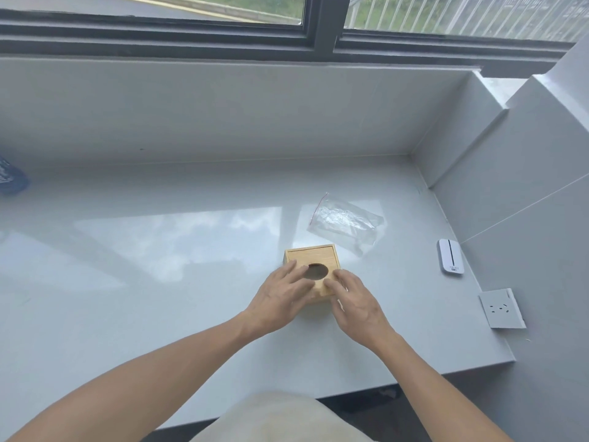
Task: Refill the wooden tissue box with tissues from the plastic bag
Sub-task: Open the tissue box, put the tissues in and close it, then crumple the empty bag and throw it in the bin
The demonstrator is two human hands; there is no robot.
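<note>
A small wooden tissue box (314,258) stands on the white window ledge, its lid showing a dark oval hole (316,271). My left hand (280,298) rests on the lid's left side with fingers spread. My right hand (355,301) touches the lid's near right corner with its fingertips. Behind the box to the right lies a clear plastic bag (345,221) with a red zip strip, flat on the ledge; I cannot tell what it holds. No tissue shows in the hole.
A white pocket device (450,256) lies against the right wall, near a wall socket (502,309). A blue patterned object (11,180) sits at the far left edge. The ledge's front edge (446,370) runs close to my body. Windows are behind.
</note>
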